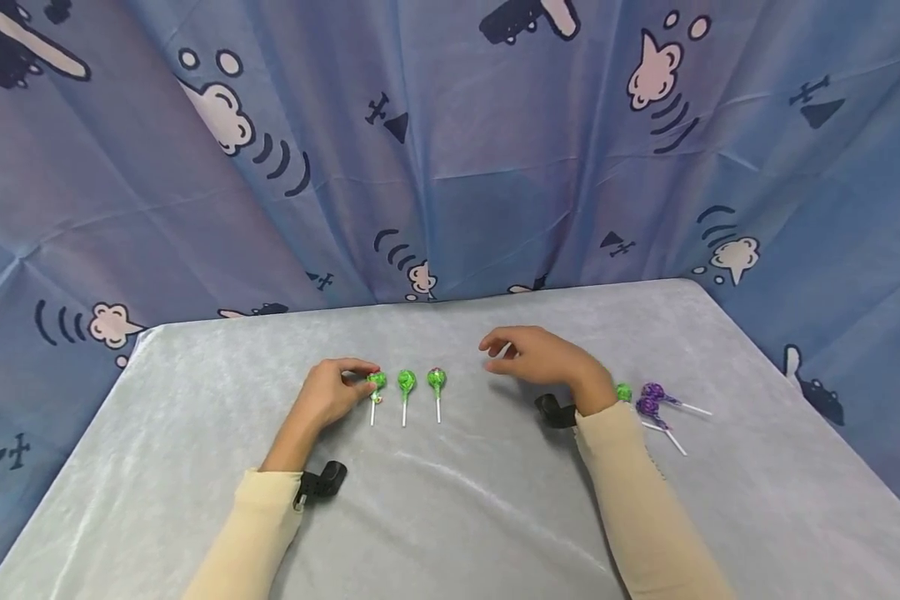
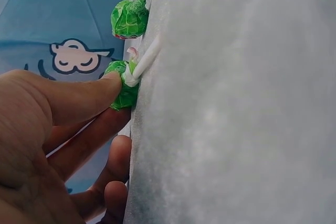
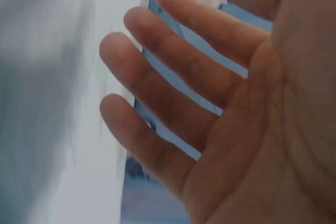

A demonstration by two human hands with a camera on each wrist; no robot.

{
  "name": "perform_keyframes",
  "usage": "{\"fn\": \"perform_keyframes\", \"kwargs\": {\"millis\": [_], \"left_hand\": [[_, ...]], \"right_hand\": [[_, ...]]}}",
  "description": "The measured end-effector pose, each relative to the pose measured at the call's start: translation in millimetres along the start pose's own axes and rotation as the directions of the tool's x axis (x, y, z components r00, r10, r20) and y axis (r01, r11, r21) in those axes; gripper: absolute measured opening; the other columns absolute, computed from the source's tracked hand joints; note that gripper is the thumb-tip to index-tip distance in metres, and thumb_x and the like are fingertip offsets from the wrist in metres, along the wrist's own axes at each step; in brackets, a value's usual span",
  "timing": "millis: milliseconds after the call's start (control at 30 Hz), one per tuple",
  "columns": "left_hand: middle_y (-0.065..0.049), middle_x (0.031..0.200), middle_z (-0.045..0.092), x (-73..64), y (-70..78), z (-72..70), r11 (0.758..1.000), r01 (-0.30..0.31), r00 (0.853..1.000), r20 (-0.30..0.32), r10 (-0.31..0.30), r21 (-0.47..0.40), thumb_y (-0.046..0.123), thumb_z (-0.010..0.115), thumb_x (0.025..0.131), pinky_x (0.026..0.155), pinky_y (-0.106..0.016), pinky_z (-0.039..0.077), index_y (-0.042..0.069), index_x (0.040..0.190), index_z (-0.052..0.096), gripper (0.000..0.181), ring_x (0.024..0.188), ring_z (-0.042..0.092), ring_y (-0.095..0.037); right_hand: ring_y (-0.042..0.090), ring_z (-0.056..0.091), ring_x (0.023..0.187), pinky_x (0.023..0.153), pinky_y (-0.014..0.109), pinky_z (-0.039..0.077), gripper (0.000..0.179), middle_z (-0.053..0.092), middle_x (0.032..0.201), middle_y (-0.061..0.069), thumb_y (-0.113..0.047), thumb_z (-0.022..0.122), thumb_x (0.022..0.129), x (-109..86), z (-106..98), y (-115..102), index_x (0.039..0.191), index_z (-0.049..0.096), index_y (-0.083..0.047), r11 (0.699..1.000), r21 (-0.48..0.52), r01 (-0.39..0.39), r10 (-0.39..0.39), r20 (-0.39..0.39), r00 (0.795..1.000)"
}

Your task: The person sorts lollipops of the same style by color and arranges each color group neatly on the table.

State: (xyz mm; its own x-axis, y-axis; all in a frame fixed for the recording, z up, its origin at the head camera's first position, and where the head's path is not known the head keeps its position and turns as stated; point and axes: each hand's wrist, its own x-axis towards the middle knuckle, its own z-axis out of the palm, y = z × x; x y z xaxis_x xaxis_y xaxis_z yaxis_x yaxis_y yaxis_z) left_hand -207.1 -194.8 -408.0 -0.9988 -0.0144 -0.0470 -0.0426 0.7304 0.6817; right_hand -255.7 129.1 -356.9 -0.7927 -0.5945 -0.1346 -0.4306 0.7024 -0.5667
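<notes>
At the left end of a row of green-wrapped lollipops, my left hand (image 1: 332,393) pinches the head of one lollipop (image 1: 377,381) between thumb and fingers. In the left wrist view the thumb presses on this green lollipop's wrapper (image 2: 126,96), and its white stick points away. To its right lie a middle green lollipop (image 1: 407,382) and another green lollipop (image 1: 437,380), sticks toward me. My right hand (image 1: 543,357) hovers over the table right of the row, fingers loosely bent and holding nothing. The right wrist view shows its palm (image 3: 247,129) bare.
Beyond my right wrist lie two purple lollipops (image 1: 652,391) and a green lollipop (image 1: 624,392), partly hidden by the forearm. A pale grey cloth covers the table (image 1: 420,517). Behind it hangs a blue patterned curtain (image 1: 487,225).
</notes>
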Motion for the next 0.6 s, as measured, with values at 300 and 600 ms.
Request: {"fn": "perform_keyframes", "kwargs": {"millis": [300, 600], "left_hand": [[-0.008, 0.114, 0.074, -0.1, -0.7, -1.2, 1.000, -0.001, 1.000, 0.004, 0.001, -0.013, 0.019, 0.076, 0.088, 0.065, -0.026, 0.044, 0.018, 0.113, 0.077, 0.026, 0.083, 0.061, -0.017], [-0.009, 0.117, 0.073, -0.8, -0.5, -1.5, 1.000, 0.000, 1.000, 0.002, 0.000, -0.014, 0.020, 0.076, 0.088, 0.066, -0.026, 0.044, 0.019, 0.114, 0.077, 0.026, 0.085, 0.062, -0.018]], "right_hand": [[0.031, 0.061, 0.116, 0.095, 0.048, 0.051, 0.042, 0.064, 0.129, 0.015, -0.029, 0.061, 0.100, -40.1, -27.6, 45.7, 0.136, 0.058, -0.008, 0.997, 0.040, -0.072, 0.074, -0.048, 0.996], [0.032, 0.060, 0.117, 0.096, 0.047, 0.051, 0.043, 0.064, 0.128, 0.018, -0.024, 0.064, 0.097, -61.1, -39.1, 87.2, 0.135, 0.058, -0.004, 0.988, 0.105, -0.115, 0.121, -0.049, 0.991]]}}
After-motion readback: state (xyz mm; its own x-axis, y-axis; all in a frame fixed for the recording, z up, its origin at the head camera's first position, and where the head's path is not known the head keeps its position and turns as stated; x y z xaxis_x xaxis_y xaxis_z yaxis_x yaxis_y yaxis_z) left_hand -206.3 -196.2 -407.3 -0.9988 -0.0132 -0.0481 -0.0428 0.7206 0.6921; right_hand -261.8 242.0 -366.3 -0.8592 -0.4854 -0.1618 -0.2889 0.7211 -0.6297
